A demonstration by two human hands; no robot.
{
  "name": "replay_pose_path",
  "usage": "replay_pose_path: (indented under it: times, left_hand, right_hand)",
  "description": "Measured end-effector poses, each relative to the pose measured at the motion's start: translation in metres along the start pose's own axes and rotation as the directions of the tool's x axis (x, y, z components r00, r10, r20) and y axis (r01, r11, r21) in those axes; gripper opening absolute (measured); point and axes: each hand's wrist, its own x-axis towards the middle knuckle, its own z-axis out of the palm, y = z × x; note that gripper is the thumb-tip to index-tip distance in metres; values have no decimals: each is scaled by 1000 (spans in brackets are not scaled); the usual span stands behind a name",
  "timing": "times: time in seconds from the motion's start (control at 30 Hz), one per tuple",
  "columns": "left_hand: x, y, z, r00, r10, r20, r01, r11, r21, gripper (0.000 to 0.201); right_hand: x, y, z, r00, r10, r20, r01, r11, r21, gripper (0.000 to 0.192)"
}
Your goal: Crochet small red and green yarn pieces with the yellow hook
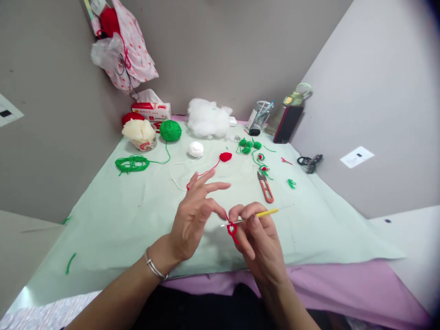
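My right hand (259, 233) is closed around a crochet hook (267, 212) with a yellow handle and a thin metal shaft pointing left. A small looped piece of red crochet (232, 229) hangs at the hook's shaft, against my right fingers. To the left, my left hand (195, 215) has its fingers spread, with red yarn passing across them and stretched from the index fingertip to the hook. This yarn leads back to a small red yarn ball (226, 157) on the table. Part of the strand is hidden behind my left fingers.
Orange thread snips (265, 187) lie beyond my right hand, near green yarn pieces (245, 146). Farther back are a white yarn ball (195, 149), white stuffing (209, 118), a green yarn ball (170, 131), a tub (146, 143), a tissue box (153, 111) and a phone (288, 124).
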Motion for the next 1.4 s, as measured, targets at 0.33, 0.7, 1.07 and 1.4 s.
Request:
replay_pose_path:
  times: [0.33, 0.7, 1.07, 1.4]
  left_hand:
    - [-21, 11, 3, 868, -484, 112, 494, 814, -305, 36]
    - [-25, 9, 12, 742, -641, 194, 600, 506, -620, 52]
    - [-22, 10, 6, 808, -561, 182, 559, 629, -541, 34]
    - [-19, 14, 10, 775, -623, 108, 556, 589, -586, 36]
  right_hand:
    - [-5, 3, -1, 949, -311, -58, 274, 900, -339, 17]
    - [-14, 14, -9, 778, -565, 276, 517, 325, -792, 41]
    - [1, 6, -5, 954, -298, -20, 273, 896, -349, 17]
    - [0, 5, 1, 942, -335, 20, 320, 879, -352, 18]
